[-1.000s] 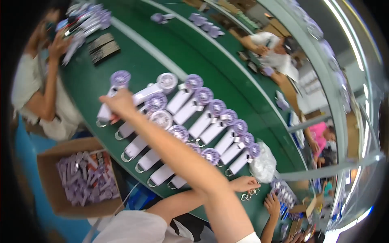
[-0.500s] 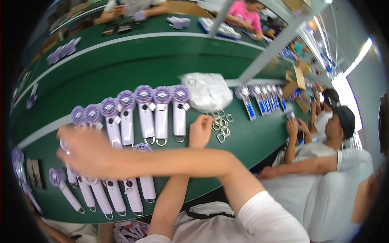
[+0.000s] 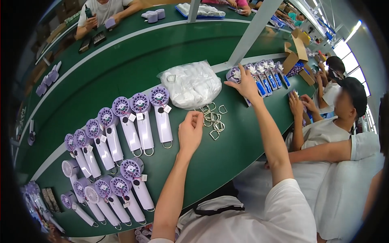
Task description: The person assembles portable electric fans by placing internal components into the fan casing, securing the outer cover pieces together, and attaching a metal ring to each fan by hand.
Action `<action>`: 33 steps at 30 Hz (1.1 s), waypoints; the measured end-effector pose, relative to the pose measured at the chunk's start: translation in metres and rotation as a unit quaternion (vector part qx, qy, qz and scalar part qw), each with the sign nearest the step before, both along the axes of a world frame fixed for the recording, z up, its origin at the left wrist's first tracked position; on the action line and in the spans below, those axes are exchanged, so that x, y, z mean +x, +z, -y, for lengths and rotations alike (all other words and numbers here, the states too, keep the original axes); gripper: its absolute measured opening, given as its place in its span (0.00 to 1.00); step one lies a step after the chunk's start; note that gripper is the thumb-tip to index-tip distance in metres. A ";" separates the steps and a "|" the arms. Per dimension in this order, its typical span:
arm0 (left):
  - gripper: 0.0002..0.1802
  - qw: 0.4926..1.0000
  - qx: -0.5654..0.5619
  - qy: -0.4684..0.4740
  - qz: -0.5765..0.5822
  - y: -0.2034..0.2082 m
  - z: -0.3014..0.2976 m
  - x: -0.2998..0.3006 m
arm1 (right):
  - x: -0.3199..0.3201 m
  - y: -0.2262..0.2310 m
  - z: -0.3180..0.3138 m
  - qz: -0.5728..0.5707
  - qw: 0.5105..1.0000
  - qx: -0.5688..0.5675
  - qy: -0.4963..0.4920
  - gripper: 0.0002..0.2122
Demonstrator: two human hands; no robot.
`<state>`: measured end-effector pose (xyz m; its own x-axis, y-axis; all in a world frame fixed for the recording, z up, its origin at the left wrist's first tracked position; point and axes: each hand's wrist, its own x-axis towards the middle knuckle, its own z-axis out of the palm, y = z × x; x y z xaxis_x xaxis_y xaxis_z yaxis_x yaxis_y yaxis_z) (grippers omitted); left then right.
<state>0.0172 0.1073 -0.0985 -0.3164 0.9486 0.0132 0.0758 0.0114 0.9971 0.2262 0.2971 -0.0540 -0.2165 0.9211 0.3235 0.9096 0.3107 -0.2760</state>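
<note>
My left hand hovers over the green table, fingers pinched together at the edge of a small pile of metal D-rings. Whether a ring is between the fingertips is hidden. My right hand reaches far right, fingers spread, touching the round head of a purple handheld fan at the near end of a row of packed fans. Two rows of purple handheld fans with tags lie left of my left hand.
A clear bag of white items lies behind the rings. A slanted metal post rises behind it. An open cardboard box stands at the far right. Seated people work at my right and across the table.
My right hand has left the purple fans on the left and swung across to the fans on the right. My left hand has stayed by the rings. My view has turned rightward.
</note>
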 end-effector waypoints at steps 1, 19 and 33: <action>0.12 1.000 -0.002 0.000 -0.001 0.000 0.001 -0.002 | 0.001 -0.006 -0.002 -0.022 0.999 0.012 0.027 0.44; 0.26 0.921 0.141 -0.082 0.352 0.020 -0.003 0.015 | -0.054 0.062 0.135 -0.245 0.958 -0.066 0.137 0.31; 0.27 0.786 0.018 -0.126 0.606 0.011 0.002 0.000 | -0.071 0.054 0.210 -0.182 0.977 -0.007 0.107 0.37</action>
